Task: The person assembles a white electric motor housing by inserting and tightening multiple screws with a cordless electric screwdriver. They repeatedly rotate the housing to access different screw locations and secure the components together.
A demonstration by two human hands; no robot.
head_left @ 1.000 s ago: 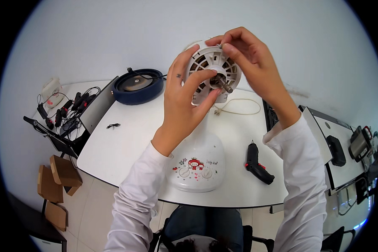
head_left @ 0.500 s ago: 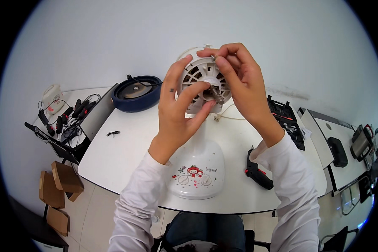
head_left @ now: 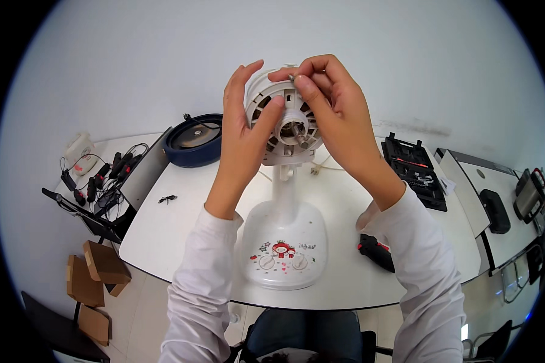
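A white table fan without its blades or grille stands in front of me. Its round slotted motor housing [head_left: 289,101] has a bare metal shaft [head_left: 300,135] sticking out toward me. Below are the stem and a glossy base [head_left: 284,275] with two dials and cartoon prints. At the housing's top edge, my right hand [head_left: 342,109] pinches a small metal screw [head_left: 292,78] between thumb and index finger. My left hand [head_left: 242,130] is open along the housing's left side, thumb against its front and fingers stretched upward and apart.
Right of the base lies a black-and-red power screwdriver [head_left: 376,253], partly behind my sleeve. Behind it sits an open black tool case [head_left: 415,172]. A dark blue round appliance [head_left: 194,148] stands back left, near a short black cable [head_left: 168,199]. Cardboard boxes [head_left: 85,281] are on the floor, left.
My left thumb and index finger have left the shaft; the thumb now rests higher on the housing and the fingers are raised. The right hand with the screw has shifted slightly left and up.
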